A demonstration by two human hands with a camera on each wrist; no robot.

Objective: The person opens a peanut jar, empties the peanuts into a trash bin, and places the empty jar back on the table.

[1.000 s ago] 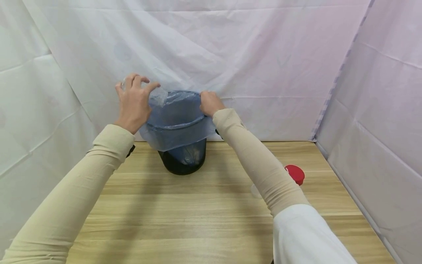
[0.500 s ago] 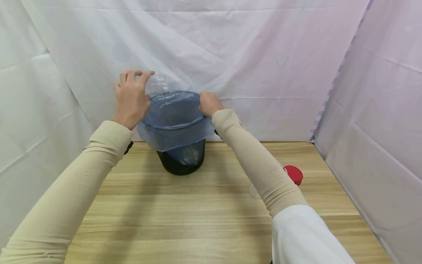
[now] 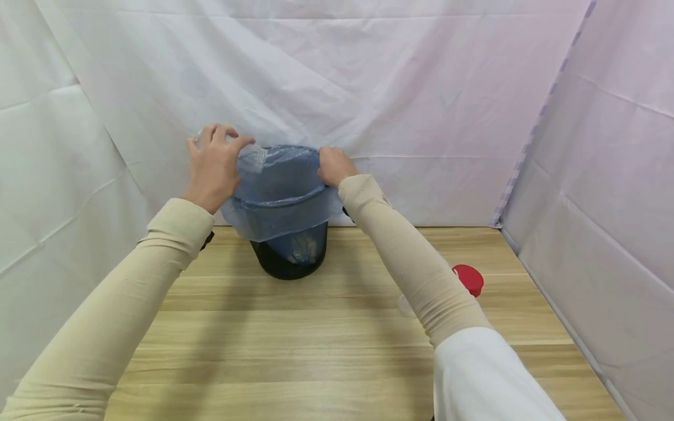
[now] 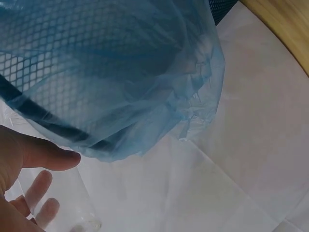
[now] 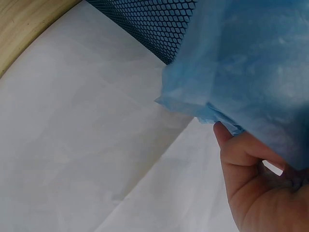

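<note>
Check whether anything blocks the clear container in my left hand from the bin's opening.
Nothing visible does: the container points toward the open blue liner, and the right hand is at its right edge.

Bright from the head, dim at the wrists!
Getting soft, even light across the white cloth behind the left hand and right hand, turning pinkish beyond the right; dropping blurry shadows on the table, on the near side of both; flicking glints off the blue bag between them. Nearly losing the clear cup in the left hand against white! Over to the wrist views: greyer, softer, bending the table edge into a curve.
</note>
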